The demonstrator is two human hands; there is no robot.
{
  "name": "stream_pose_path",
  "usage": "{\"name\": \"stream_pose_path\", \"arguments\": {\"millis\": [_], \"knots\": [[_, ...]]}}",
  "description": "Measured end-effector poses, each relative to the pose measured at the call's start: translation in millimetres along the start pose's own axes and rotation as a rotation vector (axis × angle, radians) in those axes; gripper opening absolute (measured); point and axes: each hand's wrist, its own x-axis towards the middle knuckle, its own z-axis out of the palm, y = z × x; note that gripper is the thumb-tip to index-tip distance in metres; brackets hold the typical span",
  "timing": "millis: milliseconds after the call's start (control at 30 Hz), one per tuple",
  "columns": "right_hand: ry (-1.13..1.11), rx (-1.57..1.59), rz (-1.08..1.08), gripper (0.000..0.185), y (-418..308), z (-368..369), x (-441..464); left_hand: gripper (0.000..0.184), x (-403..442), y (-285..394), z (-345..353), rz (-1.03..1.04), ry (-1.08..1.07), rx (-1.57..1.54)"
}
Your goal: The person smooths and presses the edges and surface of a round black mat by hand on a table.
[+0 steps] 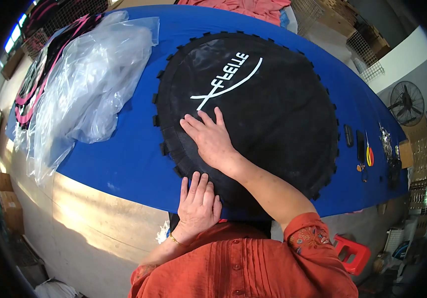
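Note:
A round black trampoline mat with white lettering and a curved white line lies flat on the blue table. Short tabs stick out all around its rim. My right hand rests palm down on the mat's left part, just below the lettering, fingers spread. Closer to my body, my left hand lies over the mat's near left edge with its fingers stretched out. Neither hand grips anything that I can see. Part of the near rim is hidden by my right forearm.
Clear plastic bags and pink-edged black pieces lie at the table's left. Scissors with red and yellow handles and small dark tools are at the right. A fan and a red stool stand beyond the table.

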Motion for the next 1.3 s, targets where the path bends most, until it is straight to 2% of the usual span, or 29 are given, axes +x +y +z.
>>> {"name": "stream_pose_path", "arguments": {"millis": [167, 300, 433, 600, 700, 833, 1000, 1133, 1300], "knots": [[0.074, -0.029, 0.036, 0.072, 23.0, -2.6, -20.5, 0.039, -0.8, -1.0, -0.3, 0.005, 0.008, -0.008], [0.130, -0.063, 0.157, 0.066, 59.7, -8.3, -34.3, 0.039, -0.3, -1.4, 0.8, 0.014, 0.016, -0.006], [0.031, -0.140, 0.282, 0.072, 76.4, -20.3, -43.9, 0.039, -0.3, -1.8, 2.1, 0.018, 0.020, -0.005], [0.110, -0.072, 0.187, 0.070, 59.4, -14.8, -53.6, 0.039, -0.6, -1.5, 2.4, 0.021, 0.021, 0.014], [0.085, -0.007, 0.150, 0.069, 42.4, -14.9, -57.1, 0.039, -0.3, -0.7, 3.1, 0.023, 0.027, 0.030], [0.147, -0.034, 0.140, 0.071, 57.6, -12.9, -68.0, 0.038, -0.7, -0.2, 3.6, 0.030, 0.042, 0.051], [0.058, -0.153, 0.338, 0.075, 100.6, -29.0, -86.0, 0.037, -1.1, -0.3, 4.1, 0.028, 0.042, 0.051], [0.047, -0.177, 0.395, 0.075, 103.7, -37.4, -108.0, 0.037, -1.7, -0.5, 5.0, 0.026, 0.034, 0.056], [0.067, -0.031, 0.213, 0.072, 59.7, -44.7, -129.8, 0.038, -2.2, -0.8, 5.0, 0.025, 0.024, 0.067]]}}
